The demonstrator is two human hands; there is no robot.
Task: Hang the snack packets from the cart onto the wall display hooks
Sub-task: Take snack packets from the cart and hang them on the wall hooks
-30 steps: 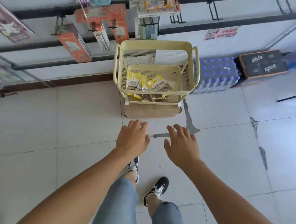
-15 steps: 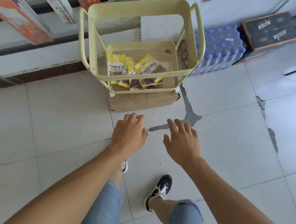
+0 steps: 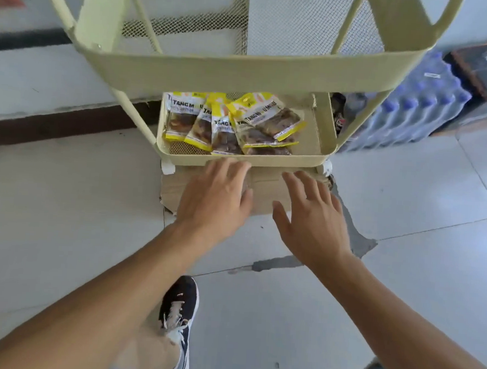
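The left hand [image 3: 217, 195] reaches forward with fingers straight and loosely spread, holding nothing; its fingertips [image 3: 232, 163] sit at the near rim of the cart's lower tray [image 3: 318, 156]. The right hand [image 3: 311, 217] is beside it, also wide and empty, a little short of the same rim. Both palms face down, which reads as a reach to gather packets rather than to move the cart [image 3: 243, 73].

The snack packets [image 3: 231, 123], yellow-topped with dark contents, lie overlapped in a loose fan across the left and middle of that tray, leaving the right part of its mesh floor bare. They lie flat with their yellow tops toward the far edge, so a lift by the top would bring the hang holes up, I judge. None has been taken up yet.

A flattened cardboard piece [image 3: 264, 191] lies under the cart on the pale tiled floor [image 3: 63, 216], which shows a patched crack. Wrapped bottled water [image 3: 406, 114] stands to the right by the wall. No display hooks are in view.
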